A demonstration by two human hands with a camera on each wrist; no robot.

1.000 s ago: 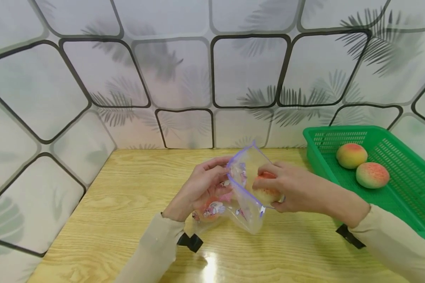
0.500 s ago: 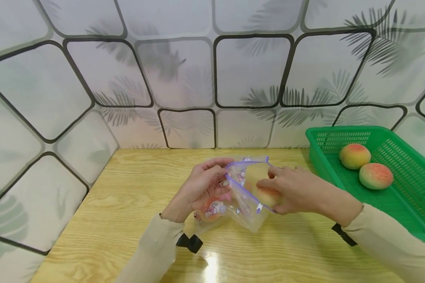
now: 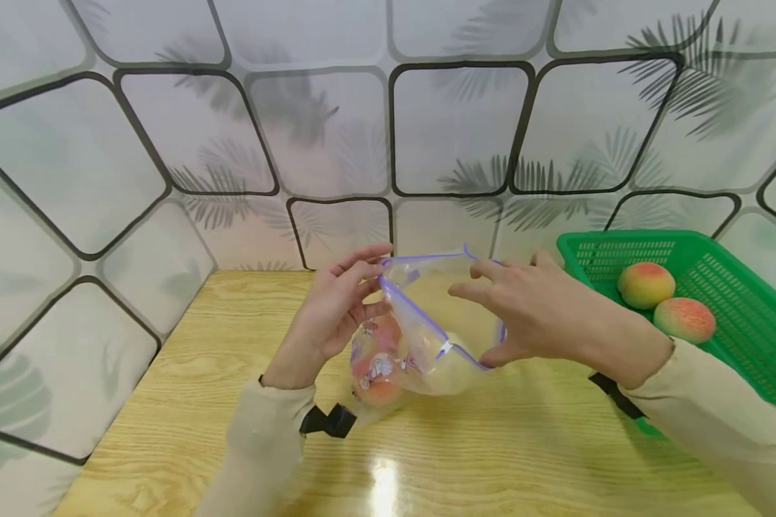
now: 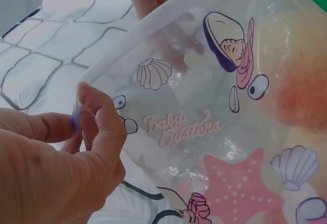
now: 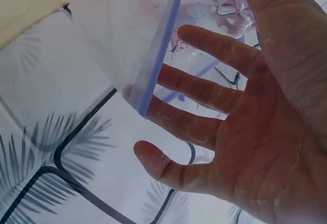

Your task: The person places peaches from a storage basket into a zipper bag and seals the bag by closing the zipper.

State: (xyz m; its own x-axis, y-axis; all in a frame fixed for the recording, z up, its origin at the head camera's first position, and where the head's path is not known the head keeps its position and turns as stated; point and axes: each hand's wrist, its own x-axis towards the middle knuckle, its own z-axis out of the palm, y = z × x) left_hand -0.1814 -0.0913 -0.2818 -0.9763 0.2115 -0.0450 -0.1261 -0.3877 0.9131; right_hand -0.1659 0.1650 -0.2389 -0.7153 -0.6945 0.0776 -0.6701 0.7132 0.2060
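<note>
A clear zip bag (image 3: 420,323) with a purple zip edge and printed sea creatures stands with its mouth wide open in the head view. My left hand (image 3: 326,312) pinches the left end of that edge; the left wrist view shows thumb and fingertips (image 4: 84,94) on it. My right hand (image 3: 537,309) is at the right side of the mouth, fingers spread and holding nothing. In the right wrist view its fingers (image 5: 199,89) reach past the purple edge. Inside the bag are peaches, one reddish peach (image 3: 378,391) low at the left. Film and print blur the others.
To the right stands a green basket (image 3: 588,276) with two peaches in it, one peach (image 3: 647,285) behind another peach (image 3: 684,319). The wooden table (image 3: 246,323) ends at a patterned wall covering (image 3: 336,129) at the back and left.
My right hand has let go of the peach, which is now down inside the bag, and its fingers have spread. My left hand has moved left and up, and the bag's mouth is wider.
</note>
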